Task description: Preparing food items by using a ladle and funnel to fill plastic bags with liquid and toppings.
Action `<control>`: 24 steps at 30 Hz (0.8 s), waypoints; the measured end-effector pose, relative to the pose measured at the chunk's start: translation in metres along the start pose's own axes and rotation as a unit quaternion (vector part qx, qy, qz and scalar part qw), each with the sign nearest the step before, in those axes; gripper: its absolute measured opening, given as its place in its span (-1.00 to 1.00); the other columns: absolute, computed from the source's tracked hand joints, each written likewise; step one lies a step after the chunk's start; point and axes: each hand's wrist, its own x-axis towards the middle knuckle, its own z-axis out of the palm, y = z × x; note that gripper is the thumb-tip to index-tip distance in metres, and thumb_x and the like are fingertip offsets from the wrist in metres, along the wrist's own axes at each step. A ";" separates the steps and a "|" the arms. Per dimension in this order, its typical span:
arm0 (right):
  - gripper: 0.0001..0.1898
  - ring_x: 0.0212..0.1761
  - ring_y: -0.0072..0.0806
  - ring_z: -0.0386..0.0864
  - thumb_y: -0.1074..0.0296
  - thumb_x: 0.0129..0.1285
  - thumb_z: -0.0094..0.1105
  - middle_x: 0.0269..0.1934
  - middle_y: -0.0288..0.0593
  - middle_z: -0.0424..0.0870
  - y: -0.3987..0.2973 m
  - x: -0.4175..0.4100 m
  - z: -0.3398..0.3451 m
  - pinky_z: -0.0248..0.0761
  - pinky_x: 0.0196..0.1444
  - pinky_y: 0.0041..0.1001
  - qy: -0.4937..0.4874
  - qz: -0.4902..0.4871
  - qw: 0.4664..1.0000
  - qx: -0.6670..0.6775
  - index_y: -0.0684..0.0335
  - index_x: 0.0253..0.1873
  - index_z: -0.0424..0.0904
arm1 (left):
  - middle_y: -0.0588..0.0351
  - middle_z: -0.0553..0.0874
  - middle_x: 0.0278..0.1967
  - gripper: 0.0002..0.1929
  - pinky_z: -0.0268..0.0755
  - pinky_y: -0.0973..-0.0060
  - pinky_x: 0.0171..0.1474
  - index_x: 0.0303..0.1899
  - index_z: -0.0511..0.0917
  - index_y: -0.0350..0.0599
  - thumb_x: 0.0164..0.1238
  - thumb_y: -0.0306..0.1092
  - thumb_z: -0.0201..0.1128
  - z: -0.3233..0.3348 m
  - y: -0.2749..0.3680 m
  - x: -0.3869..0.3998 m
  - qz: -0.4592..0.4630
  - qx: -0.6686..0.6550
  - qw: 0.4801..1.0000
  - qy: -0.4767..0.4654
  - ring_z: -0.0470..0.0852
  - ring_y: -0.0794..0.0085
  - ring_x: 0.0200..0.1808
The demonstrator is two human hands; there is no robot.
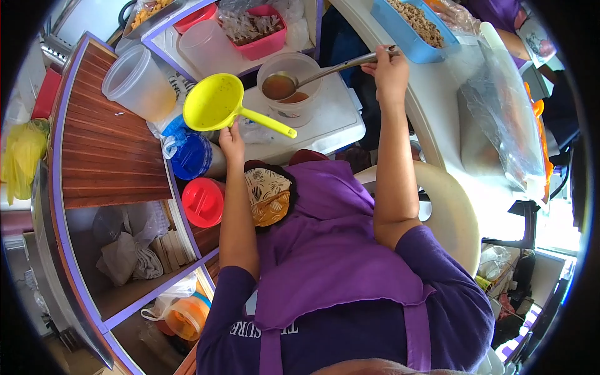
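My left hand (231, 136) holds a yellow-green plastic strainer (213, 102) by its near rim; its handle points to the right, towards a clear plastic tub (293, 112). In my right hand (390, 75) is the handle of a metal ladle (337, 68). The ladle's bowl, filled with brownish-orange liquid, hangs at the mouth of the tub, and more of that liquid shows lower down inside. The tub stands on a white lid (328, 126). Left of the strainer is a larger translucent container (140, 84) with orange liquid near its bottom.
A blue-lidded container (191, 155) and a red-lidded one (203, 202) stand by my left forearm. Beyond the tub is a pink basket (260, 40). On the white counter (422, 93) at right sits a blue tray (408, 28) of ground food. Another person's gloved hand (457, 18) is beside it.
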 end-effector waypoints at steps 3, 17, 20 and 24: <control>-0.80 -0.62 -0.51 0.53 0.40 0.21 -0.01 -0.51 -0.08 0.53 -0.023 0.000 -0.007 0.48 -0.60 -0.57 0.007 -0.007 1.000 0.016 0.49 -0.26 0.38 | 0.01 0.62 -0.24 -0.81 0.34 0.57 -0.09 -0.14 0.48 -0.34 0.27 -0.49 0.01 0.007 -0.002 0.003 0.040 0.027 0.999 -0.018 0.56 0.46 -0.21; -0.77 -0.50 -0.32 0.61 0.40 0.24 -0.02 -0.43 0.06 0.57 -0.110 0.011 -0.016 0.57 -0.46 -0.47 -0.019 -0.083 0.995 0.043 0.52 -0.17 0.38 | -0.08 0.59 -0.40 -0.83 0.35 0.44 -0.28 -0.24 0.45 -0.28 0.24 -0.37 0.06 0.045 -0.010 0.009 0.061 0.064 0.996 -0.003 0.57 0.22 -0.35; -0.75 -0.57 -0.42 0.60 0.39 0.23 -0.02 -0.51 0.01 0.55 -0.113 0.008 -0.006 0.55 -0.52 -0.53 -0.027 -0.115 0.989 0.088 0.57 -0.28 0.40 | -0.06 0.60 -0.39 -0.83 0.35 0.44 -0.28 -0.26 0.45 -0.27 0.26 -0.34 0.05 0.044 0.003 0.013 0.044 0.088 0.995 -0.011 0.57 0.23 -0.35; -0.77 -0.59 -0.39 0.59 0.38 0.21 0.01 -0.54 -0.02 0.56 -0.121 -0.003 0.008 0.52 -0.54 -0.51 -0.058 -0.133 0.985 0.089 0.52 -0.27 0.41 | -0.03 0.63 -0.30 -0.80 0.35 0.49 -0.16 -0.18 0.48 -0.27 0.29 -0.34 0.01 0.040 0.015 0.020 0.037 0.078 0.996 -0.033 0.58 0.30 -0.25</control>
